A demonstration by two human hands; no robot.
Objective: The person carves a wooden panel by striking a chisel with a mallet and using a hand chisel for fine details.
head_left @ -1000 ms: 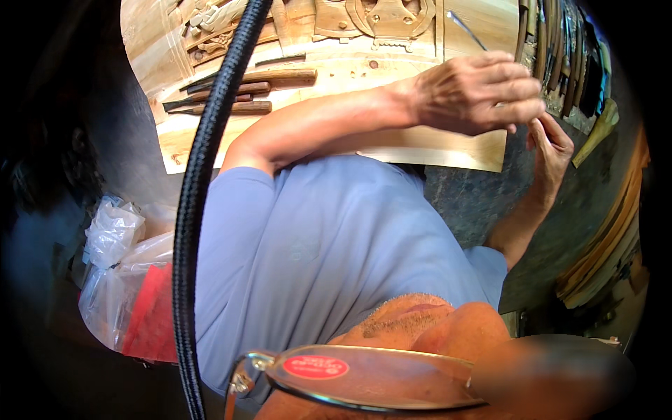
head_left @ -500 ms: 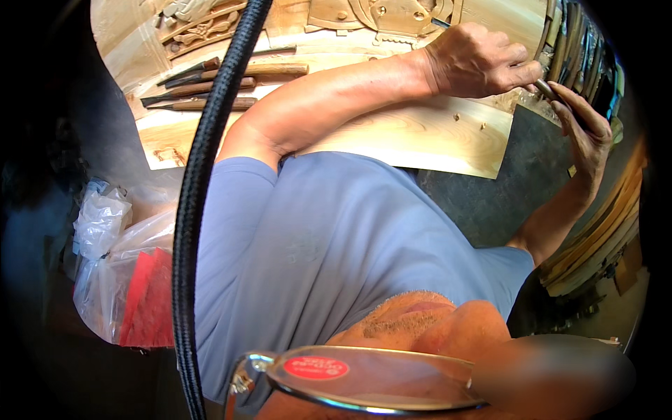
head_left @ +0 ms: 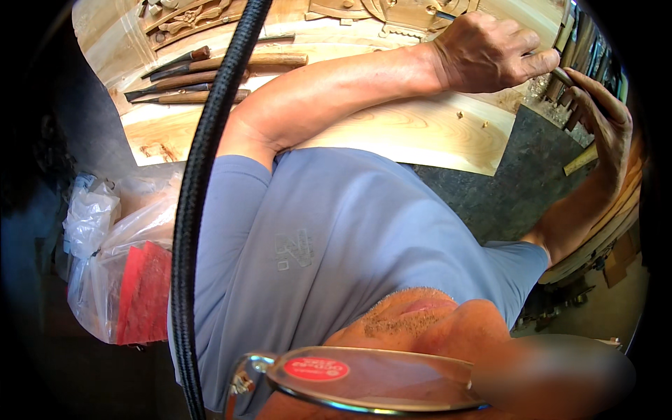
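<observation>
My left hand (head_left: 493,54) is closed round a slim carving tool (head_left: 562,76); its narrow metal end appears beyond the knuckles, near a carved wooden panel (head_left: 395,14). At the right, my right hand (head_left: 598,112) has its fingers at the tool's handle, close beside a dense row of tools (head_left: 595,42). Several wooden-handled chisels and gouges (head_left: 269,61) lie left of my left forearm on the pale board (head_left: 392,133), which also bears small wood chips near its right part.
A carved floral piece (head_left: 182,24) is at the upper left. A plastic bag (head_left: 94,224) and red object (head_left: 140,294) sit at the left. Curved wooden boards (head_left: 584,255) stand at the lower right. A black braided cord (head_left: 192,231) crosses the view.
Both hands have shifted up and rightward with the tool, toward the row of tools. The tool's metal end, prominent a second earlier, now shows less beyond my left hand.
</observation>
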